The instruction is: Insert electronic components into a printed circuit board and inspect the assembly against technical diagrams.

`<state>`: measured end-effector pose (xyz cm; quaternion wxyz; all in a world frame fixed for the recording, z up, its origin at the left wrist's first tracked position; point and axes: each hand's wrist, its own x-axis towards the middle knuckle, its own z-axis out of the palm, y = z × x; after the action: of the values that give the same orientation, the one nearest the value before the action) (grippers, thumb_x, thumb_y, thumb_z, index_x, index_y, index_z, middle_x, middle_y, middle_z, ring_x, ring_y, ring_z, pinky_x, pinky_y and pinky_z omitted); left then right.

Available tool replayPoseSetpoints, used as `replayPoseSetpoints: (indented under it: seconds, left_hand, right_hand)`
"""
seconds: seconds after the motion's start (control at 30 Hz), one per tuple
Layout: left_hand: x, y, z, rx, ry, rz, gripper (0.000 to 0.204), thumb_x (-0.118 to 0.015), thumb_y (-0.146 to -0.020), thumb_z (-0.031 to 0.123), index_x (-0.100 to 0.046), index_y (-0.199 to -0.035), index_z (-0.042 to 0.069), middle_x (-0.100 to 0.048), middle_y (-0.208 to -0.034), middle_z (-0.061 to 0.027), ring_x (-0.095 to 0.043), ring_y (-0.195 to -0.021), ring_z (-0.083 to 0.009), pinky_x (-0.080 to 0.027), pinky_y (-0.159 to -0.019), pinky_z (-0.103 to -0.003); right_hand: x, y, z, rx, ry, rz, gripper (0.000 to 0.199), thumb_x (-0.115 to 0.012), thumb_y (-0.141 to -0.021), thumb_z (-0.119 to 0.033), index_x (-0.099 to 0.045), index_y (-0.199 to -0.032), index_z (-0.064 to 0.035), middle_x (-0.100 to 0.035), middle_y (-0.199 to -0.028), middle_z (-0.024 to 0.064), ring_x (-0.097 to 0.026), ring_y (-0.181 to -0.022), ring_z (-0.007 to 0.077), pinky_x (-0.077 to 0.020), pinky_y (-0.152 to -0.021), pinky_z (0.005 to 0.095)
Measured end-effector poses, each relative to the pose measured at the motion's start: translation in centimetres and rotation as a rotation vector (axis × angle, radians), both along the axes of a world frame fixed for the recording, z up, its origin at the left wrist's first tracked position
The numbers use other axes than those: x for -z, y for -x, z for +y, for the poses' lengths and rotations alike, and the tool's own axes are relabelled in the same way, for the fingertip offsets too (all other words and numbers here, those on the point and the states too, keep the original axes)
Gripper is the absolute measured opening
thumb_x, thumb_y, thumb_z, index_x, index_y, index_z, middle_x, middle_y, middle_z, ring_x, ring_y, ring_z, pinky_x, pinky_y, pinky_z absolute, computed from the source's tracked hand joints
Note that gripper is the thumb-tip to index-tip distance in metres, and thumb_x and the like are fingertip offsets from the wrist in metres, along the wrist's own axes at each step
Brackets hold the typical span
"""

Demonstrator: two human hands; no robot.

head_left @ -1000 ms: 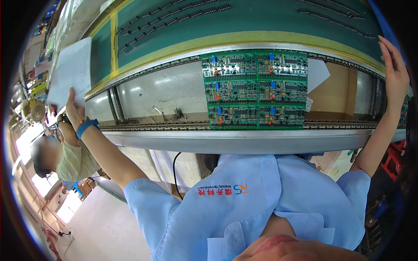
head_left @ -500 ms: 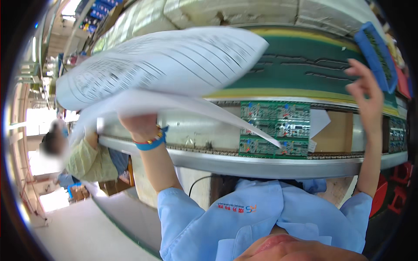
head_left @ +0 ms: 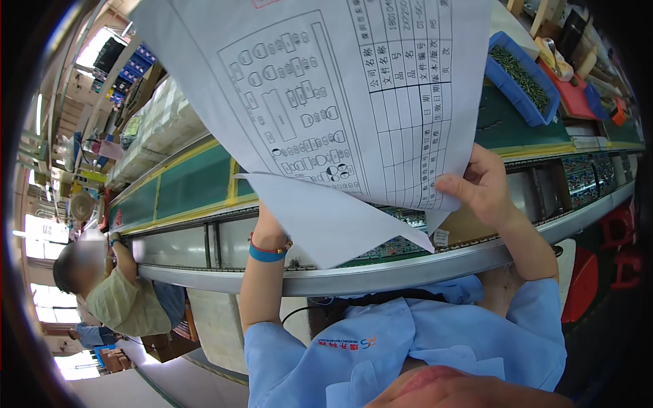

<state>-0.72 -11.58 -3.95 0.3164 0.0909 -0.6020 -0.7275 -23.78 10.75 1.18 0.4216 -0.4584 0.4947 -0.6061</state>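
Note:
Large white paper sheets, printed with a component layout diagram and a table, stand raised in front of me. A blank corner of a sheet folds down toward me along the lower edge. My right hand pinches the lower right edge between thumb and fingers. Behind the lower left part is my left hand, wearing a blue wristband; its fingers are hidden, but it supports the sheets. Green circuit boards show partly beneath the paper, on the line.
A metal rail runs along the line's near side. At the back right sits a blue bin of small green parts, beside a red tray. More boards lie at right. A co-worker sits at left.
The sheets have swung from the left to upright in front of me, their printed side now facing me. My right hand came from open in the air to grip their edge.

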Motion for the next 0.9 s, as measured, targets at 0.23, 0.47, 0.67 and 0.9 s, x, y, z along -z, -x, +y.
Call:
replayPoseSetpoints:
  seconds: [0.23,0.47,0.67,0.9]
  left_hand:
    - [-2.6,1.4,3.2,0.020,0.018,-0.057,0.053,-0.079,-0.072,-0.001,-0.056,-0.119,-0.001,-0.063,-0.113,-0.0103,-0.060,-0.104,-0.0196,-0.049,-0.091,-0.034]
    - [-1.0,0.6,4.2,-0.060,0.257,-0.171,0.051,-0.079,-0.067,-0.001,-0.060,-0.114,-0.004,-0.066,-0.109,-0.0091,-0.061,-0.099,-0.0162,-0.050,-0.086,-0.032]
    - [-2.2,0.5,4.7,0.013,0.068,-0.070,0.042,-0.078,-0.069,-0.002,-0.063,-0.108,-0.002,-0.068,-0.105,-0.0089,-0.063,-0.095,-0.0161,-0.051,-0.082,-0.031]
    - [1.0,0.4,4.2,-0.046,0.195,-0.236,0.045,-0.077,-0.070,-0.003,-0.062,-0.111,-0.001,-0.066,-0.108,-0.0090,-0.062,-0.098,-0.0172,-0.051,-0.083,-0.031]
  right_hand:
    - [0.3,1.1,0.1,0.270,0.146,0.113,0.034,-0.065,-0.088,-0.009,-0.055,-0.118,0.0039,-0.064,-0.104,0.0077,-0.060,-0.092,0.0113,-0.0477,-0.082,0.0248]
    - [0.7,2.3,-0.1,0.347,0.171,0.156,0.035,-0.065,-0.088,-0.015,-0.056,-0.116,0.0032,-0.064,-0.102,0.0072,-0.060,-0.090,0.0102,-0.0464,-0.080,0.0223]
    - [0.8,2.1,-0.1,0.397,0.167,0.207,0.036,-0.066,-0.088,-0.016,-0.056,-0.117,0.0028,-0.065,-0.102,0.0066,-0.060,-0.089,0.0104,-0.0461,-0.080,0.0221]
    - [0.8,2.5,-0.3,0.403,0.151,0.189,0.035,-0.067,-0.088,-0.018,-0.058,-0.115,0.0019,-0.065,-0.099,0.0059,-0.060,-0.088,0.0093,-0.0453,-0.079,0.0204]
